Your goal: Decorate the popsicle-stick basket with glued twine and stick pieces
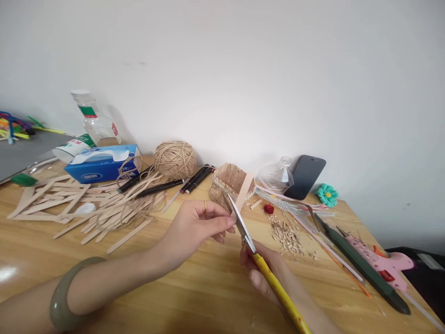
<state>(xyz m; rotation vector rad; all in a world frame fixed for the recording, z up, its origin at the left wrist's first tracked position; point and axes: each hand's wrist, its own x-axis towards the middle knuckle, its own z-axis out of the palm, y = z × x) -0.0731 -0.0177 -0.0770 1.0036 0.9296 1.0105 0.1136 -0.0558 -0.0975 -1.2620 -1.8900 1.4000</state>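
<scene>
My left hand (208, 221), with a ring on one finger, pinches the lower end of a flat wooden craft stick (245, 189) between thumb and fingers. My right hand (269, 273) grips scissors (274, 286) with yellow handles. Their metal blades point up and away, crossing the stick close to my left fingertips; whether they touch the wood I cannot tell. Behind the stick stands a small basket (227, 178) made of wooden stick pieces with a silvery trim, partly hidden by the stick and blades. Right of it lie a red rose (269, 209) and scattered wood chips (287, 236).
At left are piled craft sticks (104, 208), a blue tissue box (100, 167), a glass bottle (99, 125) and a twine ball (175, 158). Black markers (198, 178) lie mid-table. Rightward are a phone (306, 176), teal flower (327, 195), dark green tool (361, 264) and pink glue gun (378, 260).
</scene>
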